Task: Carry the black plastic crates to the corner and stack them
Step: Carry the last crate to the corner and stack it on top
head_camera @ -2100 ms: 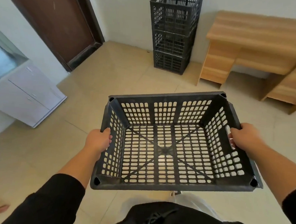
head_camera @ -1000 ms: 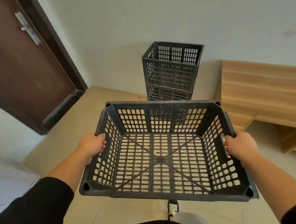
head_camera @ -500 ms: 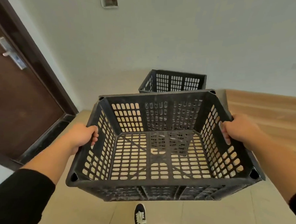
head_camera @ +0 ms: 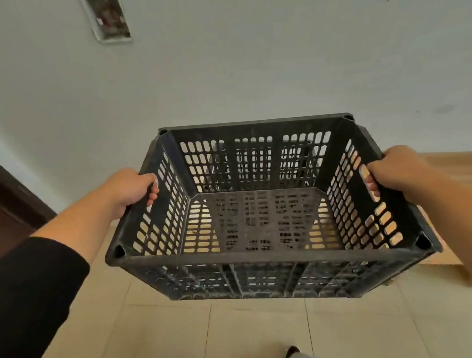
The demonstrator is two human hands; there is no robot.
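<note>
**Black crate held up between both hands, close to the wall**

A black plastic crate (head_camera: pixel 271 208) with slotted walls and floor is held in the air, open side up, its far edge tipped higher than the near one. The left hand (head_camera: pixel 130 189) grips the crate's left wall, fingers curled over the rim. The right hand (head_camera: pixel 399 171) grips the right wall, its fingertips showing through the handle slot. The crate lies between the two hands, in front of a pale wall (head_camera: pixel 263 57). Through the slotted floor dark shapes show, too broken up to make out. A wooden desk (head_camera: pixel 449 165) sits at the right, partly behind the right hand. Tiled floor (head_camera: pixel 248 338) lies below, with a shoe (head_camera: pixel 291 353) at the near edge. A small wall plate (head_camera: pixel 106 16) is mounted high on the left.
</note>
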